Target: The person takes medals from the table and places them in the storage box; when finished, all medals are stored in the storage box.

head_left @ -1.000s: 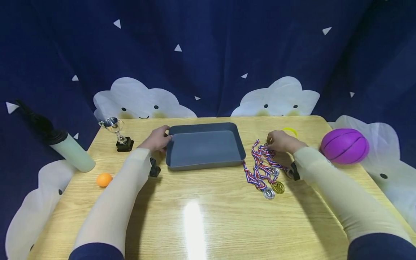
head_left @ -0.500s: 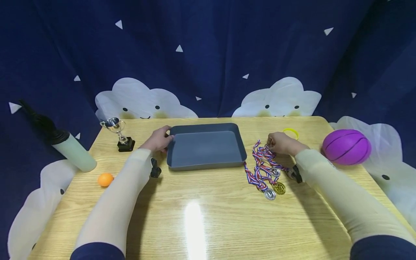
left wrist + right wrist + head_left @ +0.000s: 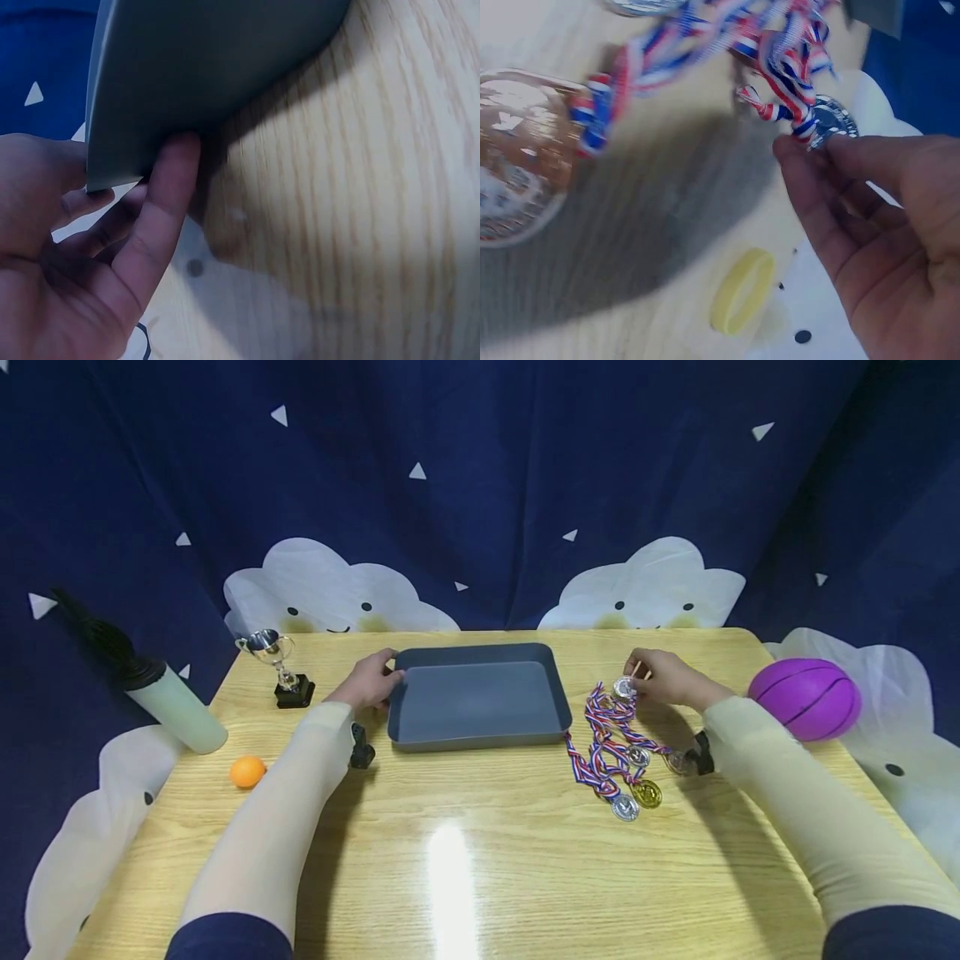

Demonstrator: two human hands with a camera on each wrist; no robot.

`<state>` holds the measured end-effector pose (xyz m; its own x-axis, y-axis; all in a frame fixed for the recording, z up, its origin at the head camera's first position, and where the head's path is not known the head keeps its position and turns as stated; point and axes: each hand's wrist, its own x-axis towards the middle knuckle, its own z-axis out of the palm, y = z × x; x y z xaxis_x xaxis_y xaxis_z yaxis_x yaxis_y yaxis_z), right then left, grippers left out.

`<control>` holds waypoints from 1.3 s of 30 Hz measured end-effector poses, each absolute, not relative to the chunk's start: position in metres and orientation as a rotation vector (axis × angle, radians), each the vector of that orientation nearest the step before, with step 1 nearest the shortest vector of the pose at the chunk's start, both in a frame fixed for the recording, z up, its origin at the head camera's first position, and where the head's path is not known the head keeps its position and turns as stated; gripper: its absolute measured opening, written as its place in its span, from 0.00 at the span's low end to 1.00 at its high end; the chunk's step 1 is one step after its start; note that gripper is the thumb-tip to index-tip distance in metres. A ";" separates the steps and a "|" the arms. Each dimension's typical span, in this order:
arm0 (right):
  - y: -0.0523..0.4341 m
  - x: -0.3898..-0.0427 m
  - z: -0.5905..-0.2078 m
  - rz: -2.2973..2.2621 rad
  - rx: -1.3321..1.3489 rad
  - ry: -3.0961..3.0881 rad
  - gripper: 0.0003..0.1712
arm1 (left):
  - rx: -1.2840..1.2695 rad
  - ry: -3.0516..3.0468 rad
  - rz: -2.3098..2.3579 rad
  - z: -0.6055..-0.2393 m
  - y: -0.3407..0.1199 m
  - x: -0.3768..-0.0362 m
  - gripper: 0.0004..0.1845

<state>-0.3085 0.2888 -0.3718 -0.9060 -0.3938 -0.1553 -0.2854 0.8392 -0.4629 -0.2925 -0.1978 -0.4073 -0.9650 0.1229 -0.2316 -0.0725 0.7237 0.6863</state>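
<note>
Left hand (image 3: 369, 681) fingers curled; right hand (image 3: 663, 679) fingertips pinching.

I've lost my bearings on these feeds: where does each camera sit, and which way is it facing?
Head: above the table, facing forward and down; both sleeved arms show.
Left wrist: low beside the left hand, looking along its fingers at the grey tray.
Right wrist: by the right hand, facing the silver medal it pinches.
Shared: head also shows tray and medal.

Silver medal (image 3: 623, 687) and grey tray (image 3: 480, 741)
Medal raised off the ribbon pile (image 3: 607, 743); the shallow tray sits flat, mid-table.
</note>
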 end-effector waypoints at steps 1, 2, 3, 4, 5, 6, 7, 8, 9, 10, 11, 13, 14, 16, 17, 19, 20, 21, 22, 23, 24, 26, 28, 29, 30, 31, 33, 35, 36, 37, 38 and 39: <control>0.290 -0.310 -0.369 -0.692 -0.515 2.769 0.06 | 0.040 2.666 1.081 -0.408 -0.198 -0.292 0.31; 0.291 -0.311 -0.365 -0.739 -0.508 2.767 0.06 | 0.039 2.664 1.084 -0.408 -0.199 -0.292 0.31; 0.292 -0.312 -0.360 -0.794 -0.496 2.759 0.07 | 0.038 2.661 1.087 -0.409 -0.199 -0.292 0.31; 0.293 -0.314 -0.355 -0.850 -0.489 2.749 0.08 | 0.036 2.656 1.092 -0.409 -0.199 -0.292 0.31; 0.292 -0.315 -0.349 -0.899 -0.483 2.743 0.09 | 0.033 2.649 1.100 -0.409 -0.200 -0.292 0.31; 0.291 -0.317 -0.344 -0.949 -0.476 2.735 0.10 | 0.029 2.641 1.107 -0.409 -0.200 -0.291 0.31; 0.289 -0.318 -0.337 -1.005 -0.457 2.721 0.11 | 0.027 2.631 1.113 -0.409 -0.200 -0.291 0.31; 0.288 -0.321 -0.331 -1.055 -0.445 2.708 0.12 | 0.022 2.622 1.120 -0.410 -0.200 -0.291 0.31; 0.284 -0.322 -0.325 -1.112 -0.434 2.692 0.13 | 0.018 2.614 1.128 -0.410 -0.200 -0.291 0.31; 0.281 -0.323 -0.318 -1.158 -0.425 2.680 0.14 | 0.013 2.606 1.135 -0.410 -0.200 -0.291 0.31; 0.276 -0.324 -0.311 -1.194 -0.421 2.671 0.15 | 0.014 2.601 1.136 -0.410 -0.200 -0.291 0.31; 0.263 -0.325 -0.299 -1.272 -0.437 2.636 0.16 | 0.012 2.596 1.140 -0.410 -0.200 -0.292 0.31; 0.255 -0.326 -0.293 -1.304 -0.461 2.614 0.17 | 0.010 2.597 1.141 -0.410 -0.201 -0.292 0.31; 0.235 -0.324 -0.285 -1.358 -0.501 2.557 0.18 | 0.011 2.604 1.138 -0.411 -0.201 -0.292 0.31; 0.223 -0.324 -0.283 -1.394 -0.528 2.513 0.18 | 0.011 2.608 1.138 -0.411 -0.201 -0.293 0.31; 0.198 -0.325 -0.284 -1.446 -0.565 2.419 0.18 | 0.006 2.614 1.145 -0.412 -0.201 -0.294 0.31; 0.184 -0.325 -0.286 -1.457 -0.581 2.376 0.18 | 0.010 2.617 1.146 -0.412 -0.200 -0.294 0.31; 0.170 -0.325 -0.289 -1.480 -0.586 2.324 0.18 | 0.014 2.619 1.152 -0.412 -0.200 -0.295 0.31; 0.155 -0.326 -0.294 -1.501 -0.576 2.272 0.17 | 0.016 2.619 1.157 -0.413 -0.200 -0.295 0.31; 0.140 -0.326 -0.299 -1.512 -0.562 2.230 0.17 | 0.018 2.617 1.163 -0.413 -0.200 -0.295 0.31; 0.125 -0.327 -0.305 -1.513 -0.541 2.199 0.17 | 0.019 2.614 1.170 -0.413 -0.199 -0.295 0.31; 0.096 -0.328 -0.318 -1.509 -0.493 2.152 0.16 | 0.015 2.608 1.181 -0.413 -0.199 -0.294 0.31; 0.070 -0.329 -0.331 -1.502 -0.432 2.118 0.15 | 0.004 2.605 1.191 -0.413 -0.199 -0.294 0.31; 0.058 -0.329 -0.338 -1.482 -0.410 2.114 0.15 | 0.001 2.602 1.195 -0.413 -0.199 -0.294 0.31; 0.048 -0.328 -0.344 -1.458 -0.388 2.112 0.15 | -0.002 2.600 1.199 -0.413 -0.199 -0.294 0.31; 0.039 -0.328 -0.350 -1.432 -0.366 2.112 0.15 | -0.003 2.599 1.200 -0.413 -0.198 -0.294 0.31; 0.024 -0.327 -0.360 -1.390 -0.322 2.115 0.15 | -0.007 2.597 1.203 -0.413 -0.197 -0.295 0.31; 0.012 -0.327 -0.367 -1.346 -0.286 2.138 0.14 | 0.000 2.596 1.202 -0.413 -0.196 -0.296 0.31; 0.007 -0.327 -0.371 -1.333 -0.276 2.154 0.14 | 0.003 2.597 1.203 -0.413 -0.196 -0.296 0.31; 0.003 -0.327 -0.374 -1.320 -0.268 2.176 0.12 | 0.005 2.596 1.206 -0.413 -0.196 -0.296 0.31; 0.000 -0.327 -0.377 -1.303 -0.263 2.206 0.11 | 0.006 2.596 1.209 -0.412 -0.196 -0.297 0.30; -0.003 -0.327 -0.380 -1.277 -0.262 2.245 0.08 | 0.009 2.595 1.212 -0.412 -0.196 -0.297 0.30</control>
